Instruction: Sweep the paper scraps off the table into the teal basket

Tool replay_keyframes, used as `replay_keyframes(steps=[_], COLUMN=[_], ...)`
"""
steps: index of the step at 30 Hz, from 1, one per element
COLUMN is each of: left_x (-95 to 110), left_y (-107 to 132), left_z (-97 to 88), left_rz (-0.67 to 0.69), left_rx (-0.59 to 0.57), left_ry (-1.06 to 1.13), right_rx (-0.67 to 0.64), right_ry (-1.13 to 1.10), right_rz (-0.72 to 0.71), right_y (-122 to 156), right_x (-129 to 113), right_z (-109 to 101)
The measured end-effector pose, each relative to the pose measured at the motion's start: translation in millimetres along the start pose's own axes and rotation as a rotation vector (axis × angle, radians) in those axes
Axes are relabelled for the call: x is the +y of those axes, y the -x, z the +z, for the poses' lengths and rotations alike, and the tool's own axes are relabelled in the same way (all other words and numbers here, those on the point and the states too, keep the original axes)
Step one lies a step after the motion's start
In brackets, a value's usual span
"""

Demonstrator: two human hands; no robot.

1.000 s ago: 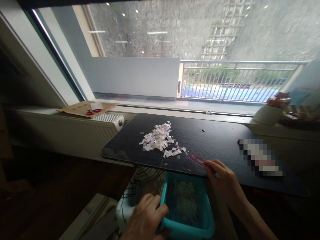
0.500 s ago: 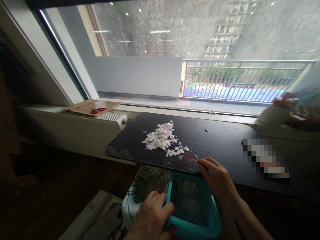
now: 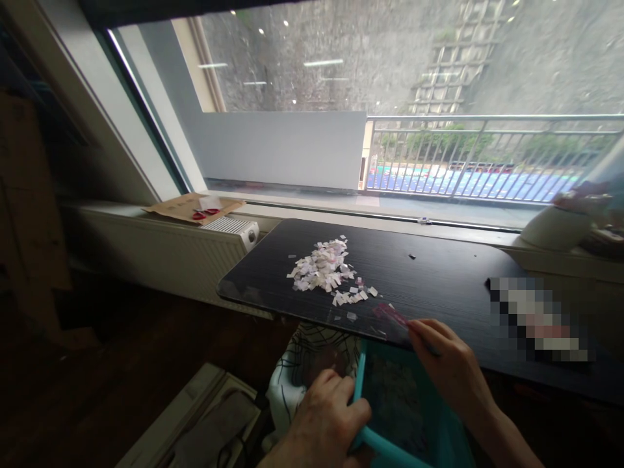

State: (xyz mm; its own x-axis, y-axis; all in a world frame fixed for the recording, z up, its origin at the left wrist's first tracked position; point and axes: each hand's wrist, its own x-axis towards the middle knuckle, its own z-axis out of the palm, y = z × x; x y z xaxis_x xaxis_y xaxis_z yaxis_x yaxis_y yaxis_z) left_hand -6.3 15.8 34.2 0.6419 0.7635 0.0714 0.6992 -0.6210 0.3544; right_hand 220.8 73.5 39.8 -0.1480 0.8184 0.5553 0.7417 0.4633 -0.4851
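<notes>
My left hand (image 3: 326, 419) grips the near left rim of a teal plastic bin (image 3: 404, 416) held under the near edge of a black table (image 3: 439, 273). Paper bits lie in the bin. My right hand (image 3: 451, 370) pinches a small pink card (image 3: 390, 316) that lies flat on the table at its near edge, above the bin. A pile of small white and pink paper scraps (image 3: 324, 270) sits on the table a little farther back and to the left, with a few loose scraps trailing toward the card.
A white radiator (image 3: 234, 227) stands left of the table, and red scissors (image 3: 199, 214) lie on brown cardboard on the sill. A white pot (image 3: 556, 227) is at the right on the sill. A white patterned bag (image 3: 307, 364) sits below the table.
The view has shifted left and down. My right hand pushed the pink card left toward the scraps, then drew it back to the table edge. My left hand keeps hold of the bin.
</notes>
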Motion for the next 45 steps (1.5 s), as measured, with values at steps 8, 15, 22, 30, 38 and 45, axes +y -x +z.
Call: replay_keyframes(steps=[8,15,22,30,38,45], left_x=[3.0,6.3,11.1,8.7,4.0,1.4], left_y=[-2.3,-1.7,0.7,-1.1,3.3,9.3], left_z=[-5.3,-11.8,-15.8,-14.4,-14.2,-21.1], left_rz=[-0.043,-0.062,-0.092,-0.076,-0.097,-0.135], left_rx=[-0.037,-0.032,0.025,-0.011,-0.02,-0.015], left_ry=[0.019,0.041,0.025,0.025,0.041,0.067], right_rx=[-0.126,-0.208,0.004,-0.204,-0.294,-0.173], right_ry=[-0.119,-0.153,0.009,-0.154,-0.175,-0.093], right_rz=[-0.117,-0.127,-0.027,-0.112,-0.181,-0.05], right_y=[-12.9,-13.2,0.4,1.4,-20.8,-32.8], right_x=[-22.7,-23.3,0.6,-24.4,-35.1,-20.3], right_z=[11.7,10.6,-0.2,6.4,21.9,11.3])
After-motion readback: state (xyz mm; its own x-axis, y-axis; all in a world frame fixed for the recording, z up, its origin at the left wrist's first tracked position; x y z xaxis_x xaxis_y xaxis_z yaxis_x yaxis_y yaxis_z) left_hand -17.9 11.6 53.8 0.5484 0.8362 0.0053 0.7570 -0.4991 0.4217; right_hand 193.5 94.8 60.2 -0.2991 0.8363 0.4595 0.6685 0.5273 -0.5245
